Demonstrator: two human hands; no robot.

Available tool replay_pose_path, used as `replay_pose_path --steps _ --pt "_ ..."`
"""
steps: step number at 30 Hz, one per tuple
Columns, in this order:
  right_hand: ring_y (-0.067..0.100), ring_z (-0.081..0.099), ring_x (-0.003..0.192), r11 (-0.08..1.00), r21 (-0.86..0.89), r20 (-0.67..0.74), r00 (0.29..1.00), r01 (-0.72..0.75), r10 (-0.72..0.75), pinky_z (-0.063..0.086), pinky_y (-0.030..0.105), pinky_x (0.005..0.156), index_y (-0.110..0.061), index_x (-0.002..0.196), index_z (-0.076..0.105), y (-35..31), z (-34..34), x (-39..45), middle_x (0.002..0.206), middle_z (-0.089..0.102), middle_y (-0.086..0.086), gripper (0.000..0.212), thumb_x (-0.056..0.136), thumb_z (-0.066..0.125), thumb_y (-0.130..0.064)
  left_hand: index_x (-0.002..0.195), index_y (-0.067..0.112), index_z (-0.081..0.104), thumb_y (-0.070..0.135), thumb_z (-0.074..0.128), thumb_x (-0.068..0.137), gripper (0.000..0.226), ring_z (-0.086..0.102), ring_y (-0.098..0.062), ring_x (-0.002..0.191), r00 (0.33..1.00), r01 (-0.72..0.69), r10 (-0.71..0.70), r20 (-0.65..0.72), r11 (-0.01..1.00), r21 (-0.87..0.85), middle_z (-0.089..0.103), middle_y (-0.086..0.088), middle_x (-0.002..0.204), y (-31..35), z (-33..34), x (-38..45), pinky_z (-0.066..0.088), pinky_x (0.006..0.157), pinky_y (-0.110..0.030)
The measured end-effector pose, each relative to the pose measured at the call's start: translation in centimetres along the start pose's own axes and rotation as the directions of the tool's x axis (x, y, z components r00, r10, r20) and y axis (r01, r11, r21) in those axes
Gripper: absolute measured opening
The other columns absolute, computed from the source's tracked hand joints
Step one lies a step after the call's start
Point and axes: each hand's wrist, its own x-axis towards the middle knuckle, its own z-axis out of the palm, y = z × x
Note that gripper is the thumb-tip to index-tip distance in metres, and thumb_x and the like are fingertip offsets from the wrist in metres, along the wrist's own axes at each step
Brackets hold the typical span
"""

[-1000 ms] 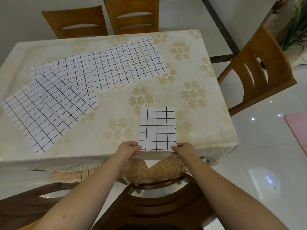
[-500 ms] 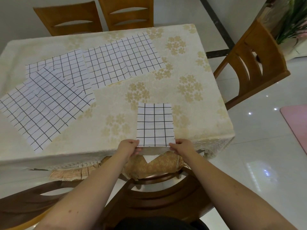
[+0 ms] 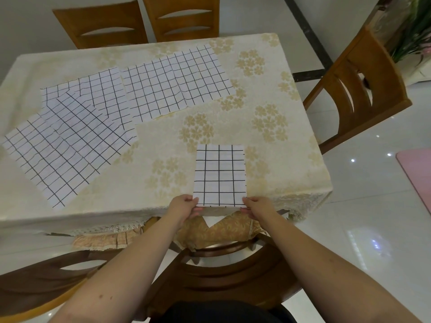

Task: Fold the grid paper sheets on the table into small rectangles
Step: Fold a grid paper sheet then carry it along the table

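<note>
A folded grid paper sheet lies at the table's near edge, its near end just over the edge. My left hand pinches its near left corner and my right hand pinches its near right corner. Unfolded grid sheets lie further off: one large sheet at the back middle, and overlapping sheets on the left, with another partly under them.
The table wears a cream floral cloth. Wooden chairs stand at the far side, at the right and in front of me. A pink mat lies on the shiny floor at right.
The view has shifted a little. Both hands stay on the folded sheet's near corners, which has slid slightly toward the table's near edge.
</note>
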Motion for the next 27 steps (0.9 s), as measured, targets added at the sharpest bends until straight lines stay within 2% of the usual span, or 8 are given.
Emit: replay_pose_path --steps 5,8,11,15,18,20,24,27 --pt "0.014 0.071 0.081 0.998 0.052 0.039 0.999 -0.028 0.026 0.053 0.022 0.055 -0.003 0.125 0.056 -0.4 0.2 -0.6 0.102 0.062 0.002 0.043 0.091 0.064 -0.028 0.134 -0.002 0.047 0.009 0.064 0.091 0.048 0.072 -0.02 0.08 1.0 -0.01 0.009 -0.024 1.0 -0.005 0.065 -0.02 0.112 -0.3 -0.3 0.2 0.058 0.056 -0.022" --pt "0.011 0.07 0.076 0.999 0.031 0.045 0.999 -0.012 0.01 0.051 0.017 0.049 0.0 0.128 0.054 -0.4 0.2 -0.9 0.112 0.065 0.011 0.048 0.087 0.069 -0.02 0.13 -0.002 0.05 0.008 0.064 0.09 0.044 0.072 -0.019 0.077 0.999 -0.017 0.017 -0.029 1.0 0.005 0.068 -0.018 0.102 -0.5 -0.3 0.1 0.058 0.058 -0.021" --pt "0.012 0.069 0.07 1.0 0.018 0.033 0.999 0.002 -0.003 0.05 0.016 0.048 0.002 0.124 0.055 -0.2 0.0 -0.9 0.104 0.066 0.013 0.043 0.085 0.071 -0.009 0.126 -0.003 0.052 0.006 0.064 0.09 0.039 0.072 -0.02 0.079 1.0 -0.013 0.013 -0.028 1.0 -0.012 0.068 -0.018 0.1 -0.8 -0.3 0.0 0.058 0.061 -0.02" --pt "0.014 0.068 0.068 1.0 0.014 0.03 0.999 0.028 -0.029 0.051 0.018 0.051 0.002 0.111 0.059 0.2 -0.1 -1.1 0.092 0.066 0.013 0.029 0.084 0.07 -0.001 0.116 -0.001 0.058 0.006 0.065 0.089 0.029 0.072 -0.021 0.085 1.0 -0.002 0.002 -0.015 1.0 -0.019 0.068 -0.018 0.099 -1.0 -0.4 -0.1 0.059 0.067 -0.022" --pt "0.013 0.066 0.065 0.999 -0.014 0.024 0.999 0.048 -0.048 0.053 0.018 0.054 -0.002 0.086 0.063 0.4 -0.2 -1.3 0.078 0.064 0.009 0.007 0.084 0.069 0.001 0.11 0.002 0.059 0.005 0.066 0.088 0.023 0.072 -0.021 0.085 1.0 0.003 -0.004 -0.003 1.0 -0.025 0.068 -0.018 0.099 -1.0 -0.5 -0.4 0.059 0.067 -0.021" --pt "0.012 0.065 0.064 0.998 -0.022 0.026 0.998 0.059 -0.059 0.053 0.017 0.053 -0.005 0.077 0.061 0.6 -0.2 -1.3 0.075 0.063 0.009 0.013 0.084 0.069 0.001 0.106 0.004 0.057 0.004 0.066 0.088 0.02 0.072 -0.02 0.083 1.0 0.009 -0.009 0.003 1.0 -0.023 0.067 -0.017 0.099 -1.0 -0.6 -0.6 0.058 0.065 -0.02" --pt "0.01 0.065 0.065 0.997 -0.055 0.041 0.998 0.053 -0.051 0.053 0.018 0.057 -0.005 0.076 0.059 0.9 -0.5 -1.1 0.074 0.063 0.009 0.013 0.086 0.067 -0.001 0.111 0.013 0.056 0.023 0.068 0.089 0.028 0.071 -0.021 0.08 0.998 -0.066 0.062 0.026 0.979 0.192 0.066 -0.008 0.1 -0.9 -0.8 -0.2 0.06 0.071 -0.03" --pt "0.012 0.067 0.07 0.999 -0.038 0.059 0.998 0.015 -0.013 0.055 0.02 0.058 0.001 0.096 0.061 1.1 -0.7 -0.9 0.081 0.066 0.01 0.011 0.087 0.067 -0.003 0.11 0.011 0.064 0.035 0.062 0.092 0.03 0.066 -0.021 0.086 0.994 -0.104 0.107 0.002 0.963 0.248 0.065 -0.006 0.099 -0.4 -0.8 0.2 0.059 0.08 -0.038"
